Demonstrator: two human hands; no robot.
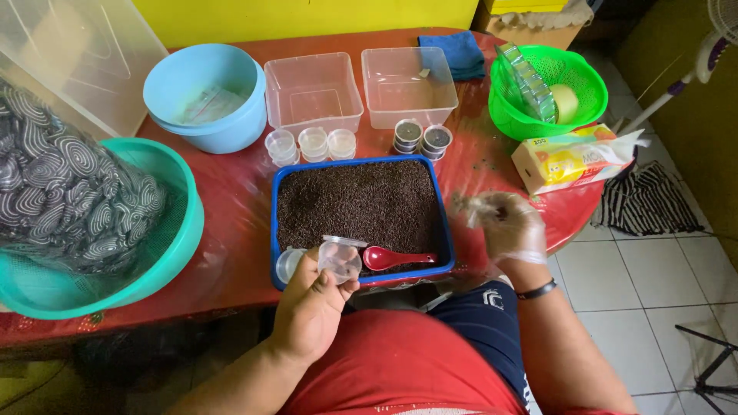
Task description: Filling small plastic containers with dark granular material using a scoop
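Note:
My left hand holds a small clear plastic cup with its lid hanging open, over the near edge of a blue tray filled with dark brown granules. A red spoon lies in the tray next to the cup. Another clear lid or cup rests at the tray's near left corner. My right hand, in a thin clear plastic glove, hovers blurred just right of the tray, fingers spread, holding nothing I can make out.
Behind the tray stand three empty small cups and two stacks of filled cups. Further back are two clear square tubs, a blue basin, a green basket, a tissue box and a teal basket holding a patterned bag.

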